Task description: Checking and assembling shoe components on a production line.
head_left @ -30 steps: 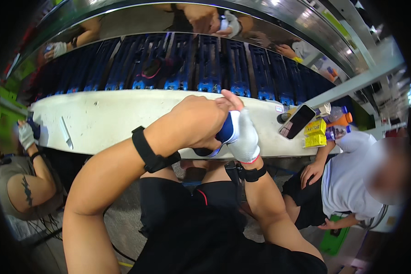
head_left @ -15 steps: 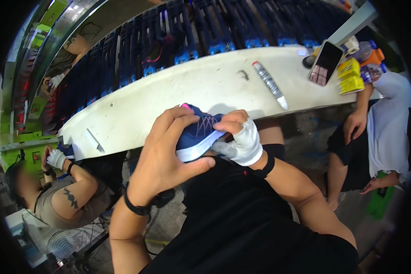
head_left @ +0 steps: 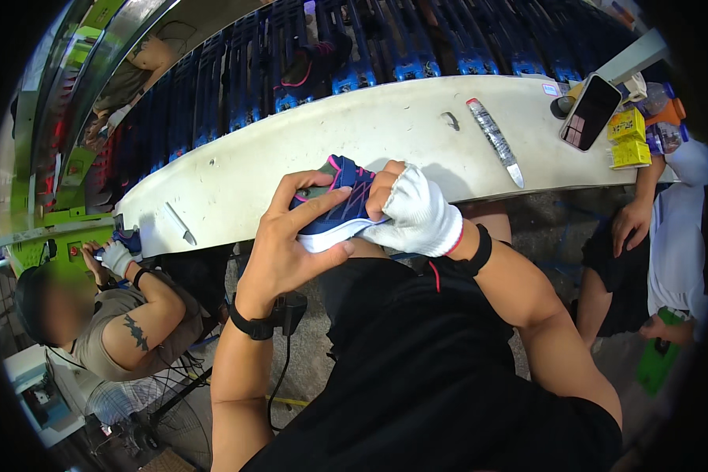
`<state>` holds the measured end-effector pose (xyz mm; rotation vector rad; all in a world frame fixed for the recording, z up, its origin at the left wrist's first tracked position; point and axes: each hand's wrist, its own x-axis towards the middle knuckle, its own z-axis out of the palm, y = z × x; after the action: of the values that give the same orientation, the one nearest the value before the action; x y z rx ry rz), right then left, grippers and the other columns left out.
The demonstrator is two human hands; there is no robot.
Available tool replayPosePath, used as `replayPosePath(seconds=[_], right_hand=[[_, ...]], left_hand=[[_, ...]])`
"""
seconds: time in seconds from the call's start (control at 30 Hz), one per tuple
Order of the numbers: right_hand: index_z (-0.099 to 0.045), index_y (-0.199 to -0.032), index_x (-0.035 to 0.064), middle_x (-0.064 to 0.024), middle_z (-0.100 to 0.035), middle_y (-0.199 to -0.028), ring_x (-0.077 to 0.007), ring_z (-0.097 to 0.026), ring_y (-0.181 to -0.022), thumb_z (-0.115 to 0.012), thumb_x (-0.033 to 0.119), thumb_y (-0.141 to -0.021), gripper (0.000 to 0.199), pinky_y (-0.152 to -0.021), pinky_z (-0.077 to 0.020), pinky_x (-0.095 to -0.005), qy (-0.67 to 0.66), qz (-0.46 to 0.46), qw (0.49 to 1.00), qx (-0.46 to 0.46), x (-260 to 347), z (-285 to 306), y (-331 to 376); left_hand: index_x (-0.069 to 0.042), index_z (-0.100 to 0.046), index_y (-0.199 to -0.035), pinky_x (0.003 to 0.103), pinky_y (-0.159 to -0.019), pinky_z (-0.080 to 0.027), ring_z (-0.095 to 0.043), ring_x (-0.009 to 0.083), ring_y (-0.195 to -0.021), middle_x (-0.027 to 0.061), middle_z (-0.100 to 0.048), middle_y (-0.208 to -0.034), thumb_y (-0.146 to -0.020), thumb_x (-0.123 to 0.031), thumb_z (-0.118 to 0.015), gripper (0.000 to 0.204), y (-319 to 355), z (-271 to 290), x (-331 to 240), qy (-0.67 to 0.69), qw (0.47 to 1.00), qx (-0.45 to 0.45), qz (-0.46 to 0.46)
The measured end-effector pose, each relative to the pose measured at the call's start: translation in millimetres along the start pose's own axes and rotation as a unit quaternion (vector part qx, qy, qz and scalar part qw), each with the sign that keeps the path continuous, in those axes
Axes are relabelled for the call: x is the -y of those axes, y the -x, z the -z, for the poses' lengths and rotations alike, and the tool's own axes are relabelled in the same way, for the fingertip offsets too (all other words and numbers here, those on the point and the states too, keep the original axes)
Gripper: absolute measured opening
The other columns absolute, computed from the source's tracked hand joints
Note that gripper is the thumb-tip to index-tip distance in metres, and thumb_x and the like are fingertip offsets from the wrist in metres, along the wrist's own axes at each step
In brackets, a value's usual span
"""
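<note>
A small navy sneaker (head_left: 340, 206) with a white sole and pink trim is held between both hands, just off the near edge of the white table. My bare left hand (head_left: 295, 232) wraps round its heel end, with fingers over the collar and the thumb along the sole. My right hand (head_left: 417, 206), in a white fingerless glove, closes over the toe end. Its fingers hide the toe, and its thumb side lies under the sole. The shoe's opening and part of the pink-edged tongue face up.
Beyond the white table (head_left: 236, 193) runs a blue slatted conveyor (head_left: 401, 47) carrying another dark shoe (head_left: 303, 67). On the table lie a taped marker-like tool (head_left: 495, 141), a white pen-like tool (head_left: 179, 223), a phone (head_left: 590, 112) and yellow boxes (head_left: 628, 140). Co-workers sit at left and right.
The shoe has turned in my hands, so its opening shows more. My right fingers have curled tighter over the toe. The shoe on the conveyor has shifted right in the view.
</note>
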<state>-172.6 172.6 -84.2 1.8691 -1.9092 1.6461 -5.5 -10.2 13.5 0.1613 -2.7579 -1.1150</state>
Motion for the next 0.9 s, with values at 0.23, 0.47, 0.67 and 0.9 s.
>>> replayPosePath(seconds=[0.23,0.47,0.67,0.9], right_hand=[[-0.069,-0.096,0.0112,-0.0081,-0.066,-0.102,-0.0312,-0.065,-0.1,-0.103,0.029,-0.07,0.046,-0.089,-0.0544,-0.043,-0.021,-0.078,0.997,0.005,-3.5,10.5,-1.7],[-0.067,-0.136,0.0077,-0.0174,-0.071,-0.136,-0.0371,-0.066,-0.127,-0.1,0.052,-0.074,0.084,-0.111,-0.0522,-0.0468,-0.026,-0.184,0.982,0.025,-8.4,-7.0,25.9],[-0.073,-0.117,0.0059,-0.0184,-0.076,-0.113,-0.0384,-0.074,-0.109,-0.103,0.049,-0.069,0.071,-0.1,-0.057,-0.0476,-0.016,-0.2,0.979,-0.029,14.9,4.4,14.6],[-0.074,-0.111,0.0071,-0.0179,-0.075,-0.112,-0.0382,-0.072,-0.11,-0.089,0.045,-0.084,0.049,-0.1,-0.0546,-0.0491,0.013,-0.199,0.979,-0.042,23.9,-13.2,19.4]], left_hand=[[-0.007,-0.081,-0.134,0.043,-0.109,-0.054,-0.067,0.0333,-0.13,0.0156,-0.065,-0.14,-0.076,-0.023,-0.093,0.062,-1.5,-0.2,5.2,0.045,0.999,-0.011,0.028],[-0.004,-0.08,-0.126,0.041,-0.114,-0.05,-0.062,0.031,-0.136,0.0152,-0.063,-0.141,-0.09,-0.017,-0.085,0.039,19.1,-12.9,14.8,0.131,0.985,-0.053,0.1],[-0.005,-0.074,-0.128,0.047,-0.117,-0.05,-0.061,0.0442,-0.141,0.0238,-0.059,-0.155,-0.092,-0.015,-0.082,0.038,29.6,-26.1,-0.6,0.02,0.996,-0.083,0.02],[-0.001,-0.071,-0.13,0.05,-0.123,-0.04,-0.054,0.0433,-0.145,0.0266,-0.056,-0.155,-0.093,-0.02,-0.078,0.042,54.7,-40.4,3.1,0.02,0.989,-0.136,0.052]])
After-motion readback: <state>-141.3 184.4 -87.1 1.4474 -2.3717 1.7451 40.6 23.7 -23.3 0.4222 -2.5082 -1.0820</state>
